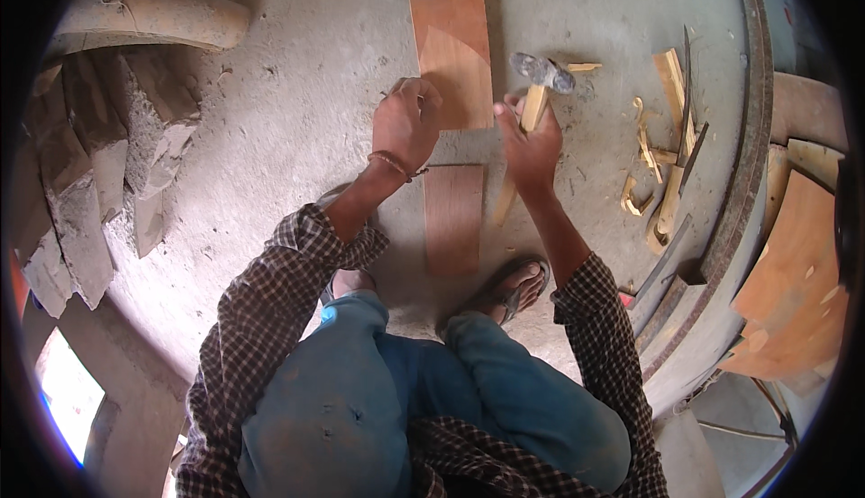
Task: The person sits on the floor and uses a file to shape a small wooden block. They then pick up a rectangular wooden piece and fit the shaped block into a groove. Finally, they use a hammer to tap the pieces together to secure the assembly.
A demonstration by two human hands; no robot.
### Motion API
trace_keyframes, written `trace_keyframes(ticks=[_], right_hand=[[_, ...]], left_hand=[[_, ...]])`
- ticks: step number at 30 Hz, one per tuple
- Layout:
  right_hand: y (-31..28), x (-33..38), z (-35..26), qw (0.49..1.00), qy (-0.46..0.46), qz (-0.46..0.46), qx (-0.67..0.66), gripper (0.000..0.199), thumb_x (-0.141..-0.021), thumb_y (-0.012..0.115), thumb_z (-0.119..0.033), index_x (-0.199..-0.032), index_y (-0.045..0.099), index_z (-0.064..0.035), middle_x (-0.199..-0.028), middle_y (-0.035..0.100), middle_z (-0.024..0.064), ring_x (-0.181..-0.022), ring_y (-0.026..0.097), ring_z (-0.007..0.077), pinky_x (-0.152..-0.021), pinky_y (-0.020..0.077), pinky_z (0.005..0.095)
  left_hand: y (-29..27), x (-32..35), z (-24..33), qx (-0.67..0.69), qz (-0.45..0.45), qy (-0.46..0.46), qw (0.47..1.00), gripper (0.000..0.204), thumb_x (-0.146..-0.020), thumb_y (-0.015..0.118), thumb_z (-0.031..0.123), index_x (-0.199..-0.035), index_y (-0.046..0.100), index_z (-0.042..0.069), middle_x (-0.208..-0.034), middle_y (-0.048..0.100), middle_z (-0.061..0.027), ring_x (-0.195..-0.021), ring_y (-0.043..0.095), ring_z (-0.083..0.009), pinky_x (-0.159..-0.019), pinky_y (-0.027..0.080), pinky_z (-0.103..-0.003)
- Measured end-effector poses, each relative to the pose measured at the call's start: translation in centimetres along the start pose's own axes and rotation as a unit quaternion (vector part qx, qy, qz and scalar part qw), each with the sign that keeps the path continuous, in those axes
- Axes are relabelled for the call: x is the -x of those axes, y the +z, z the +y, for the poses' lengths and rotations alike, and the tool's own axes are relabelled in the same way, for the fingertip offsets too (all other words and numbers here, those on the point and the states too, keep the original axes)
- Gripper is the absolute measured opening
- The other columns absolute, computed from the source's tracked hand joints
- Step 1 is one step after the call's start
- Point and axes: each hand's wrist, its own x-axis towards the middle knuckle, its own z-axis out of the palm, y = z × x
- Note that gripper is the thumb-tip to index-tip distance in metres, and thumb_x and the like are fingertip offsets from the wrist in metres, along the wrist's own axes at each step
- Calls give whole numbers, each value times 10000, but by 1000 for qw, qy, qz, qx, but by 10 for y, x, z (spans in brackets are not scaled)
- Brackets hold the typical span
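Note:
A reddish-brown rectangular plywood board (453,43) lies on the concrete floor in front of me. At its near left edge is my left hand (405,127), fingers curled together in a pinch; whatever they hold, if anything, is too small to make out. My right hand (532,148) grips a hammer (542,73) by its light wooden handle, just right of the board's near corner. The hammer's grey, worn metal head points away from me, and the handle's end shows below the hand. Nearer to me, a smaller pinkish-brown board (453,219) lies between my feet.
Wood strips and splinters (662,160) lie on the right beside a long rusty metal bar (752,92). Plywood sheets (797,268) lean at far right. On the left are broken slabs (81,164) and a thick curved pipe (153,11). My sandalled foot (514,289) flanks the smaller board.

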Motion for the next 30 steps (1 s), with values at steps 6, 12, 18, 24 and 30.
trace_keyframes(ticks=[6,12,18,24,30], right_hand=[[19,-7,-7,998,6,-30,62,285,-881,825,-107,-972,563,-41,-936,701,62,-761,579,97,-713,516,297],[20,-6,-19,994,-15,-31,102,287,-859,833,-100,-978,581,-34,-884,700,82,-788,637,134,-745,535,321],[22,-7,-13,994,-15,-33,105,296,-856,832,-97,-996,585,-13,-913,688,99,-798,678,180,-765,547,335],[18,-8,-23,971,-92,-19,222,381,-843,858,-218,-997,588,2,-911,628,130,-835,658,277,-776,524,418],[29,-20,-35,962,-107,-51,246,372,-845,843,-254,-985,609,0,-938,607,141,-871,635,348,-785,506,486]], left_hand=[[1,1,5,-42,25,-37,998,120,-922,643,140,-908,683,27,-989,705,-159,-872,692,-365,-791,542,-459],[4,0,12,-92,62,-32,993,133,-911,680,176,-916,691,44,-1005,711,-126,-886,699,-341,-788,544,-446],[11,2,7,-101,92,6,991,108,-903,692,174,-938,682,72,-1163,664,-113,-935,690,-375,-801,552,-493],[9,-1,9,-80,88,-9,993,101,-875,708,157,-909,685,64,-1158,660,-113,-936,691,-374,-806,555,-492],[5,-4,16,-67,59,-43,995,91,-860,722,154,-868,696,67,-1116,661,-119,-913,696,-366,-788,559,-484]])
